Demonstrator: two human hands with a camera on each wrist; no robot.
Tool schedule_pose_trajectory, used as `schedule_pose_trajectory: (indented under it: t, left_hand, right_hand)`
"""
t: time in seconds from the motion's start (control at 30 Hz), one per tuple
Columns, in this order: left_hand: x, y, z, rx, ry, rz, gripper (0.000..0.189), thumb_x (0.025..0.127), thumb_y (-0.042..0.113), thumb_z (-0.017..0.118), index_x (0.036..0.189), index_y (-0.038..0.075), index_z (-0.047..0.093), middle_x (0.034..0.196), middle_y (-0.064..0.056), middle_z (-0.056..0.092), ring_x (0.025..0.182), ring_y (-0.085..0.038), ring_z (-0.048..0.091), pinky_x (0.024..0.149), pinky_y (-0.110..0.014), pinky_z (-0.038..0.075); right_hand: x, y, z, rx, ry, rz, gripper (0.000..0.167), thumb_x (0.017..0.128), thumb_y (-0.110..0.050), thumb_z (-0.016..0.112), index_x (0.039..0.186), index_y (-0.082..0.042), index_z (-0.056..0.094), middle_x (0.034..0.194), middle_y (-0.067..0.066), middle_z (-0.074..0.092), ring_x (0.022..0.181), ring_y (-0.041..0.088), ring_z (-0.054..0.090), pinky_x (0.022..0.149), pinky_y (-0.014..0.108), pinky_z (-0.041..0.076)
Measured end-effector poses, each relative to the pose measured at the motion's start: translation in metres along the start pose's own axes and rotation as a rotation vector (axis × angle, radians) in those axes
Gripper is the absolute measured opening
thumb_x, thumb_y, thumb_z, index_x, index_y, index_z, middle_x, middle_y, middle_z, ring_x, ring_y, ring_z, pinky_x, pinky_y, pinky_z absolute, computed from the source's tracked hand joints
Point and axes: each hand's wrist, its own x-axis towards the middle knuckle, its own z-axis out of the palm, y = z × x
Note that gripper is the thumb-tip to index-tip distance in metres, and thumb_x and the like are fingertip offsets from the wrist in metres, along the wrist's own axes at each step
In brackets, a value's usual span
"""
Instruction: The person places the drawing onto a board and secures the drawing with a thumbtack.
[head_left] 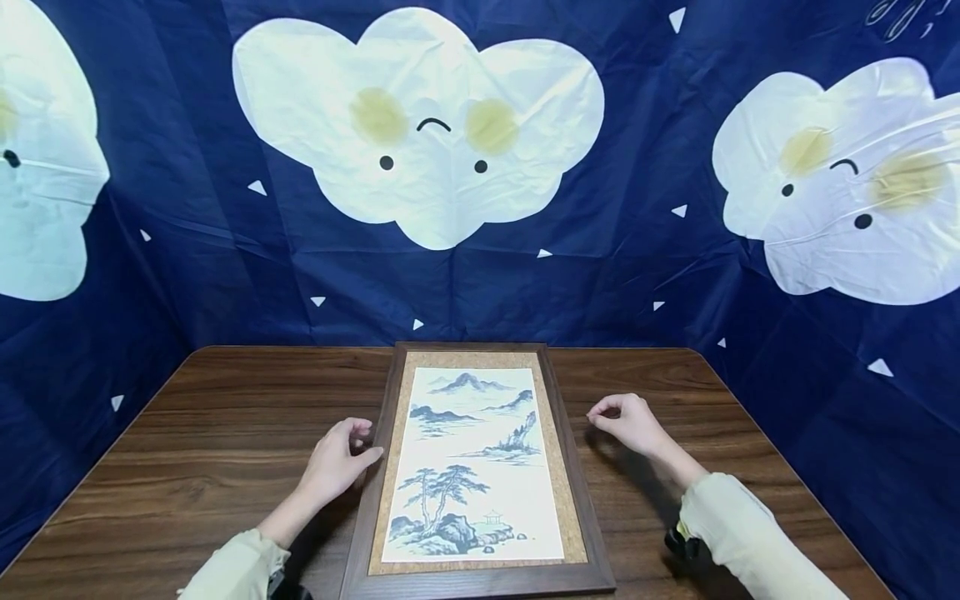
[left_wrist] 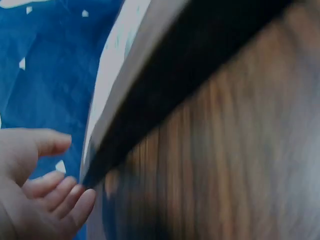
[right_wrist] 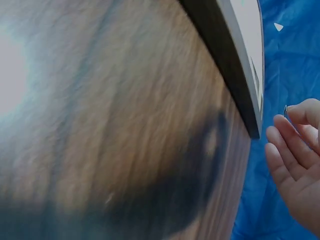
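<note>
A framed cork board [head_left: 573, 500] lies on the table, and a sheet with a blue ink landscape [head_left: 517, 508] covers most of its cork. My left hand [head_left: 333, 462] hovers at the frame's left side, thumb apart from loosely bent fingers, holding nothing. In the left wrist view the left hand [left_wrist: 45, 185] is seen beside the frame's dark outer edge [left_wrist: 150, 95]. To the right of the board, my right hand [head_left: 630, 425] is raised over the table. Its thumb and index finger pinch a small thin metallic piece [right_wrist: 285, 111], too small to identify.
The brown wood-grain table [head_left: 225, 450] extends on both sides of the board. Behind it hangs a dark blue cloth [head_left: 637, 275] printed with white clouds [head_left: 435, 192] and small triangles. The board's far end reaches the table's back edge.
</note>
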Motion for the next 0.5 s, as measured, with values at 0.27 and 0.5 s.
schedule_pose_trajectory:
  t: [0.27,0.5]
  left_hand:
    - [0.011,-0.019,-0.004,-0.088,-0.151,0.011,0.054,0.076,0.016,0.072,0.119,-0.007,0.05,0.117,-0.021,0.054,0.101,-0.031,0.054,0.082,-0.043,0.045]
    - [0.014,-0.019,-0.002,-0.162,-0.217,-0.009,0.059,0.073,0.01,0.073,0.122,-0.01,0.047,0.12,-0.024,0.052,0.101,-0.031,0.054,0.08,-0.038,0.046]
  right_hand:
    - [0.014,-0.013,0.015,0.028,-0.02,-0.008,0.005,0.076,-0.003,0.066,0.072,-0.006,0.068,0.069,-0.002,0.065,0.063,0.006,0.054,0.06,0.021,0.045]
    - [0.019,-0.022,0.028,0.061,-0.039,-0.008,0.005,0.078,-0.002,0.065,0.077,0.0,0.069,0.068,0.002,0.065,0.06,0.007,0.054,0.057,0.021,0.045]
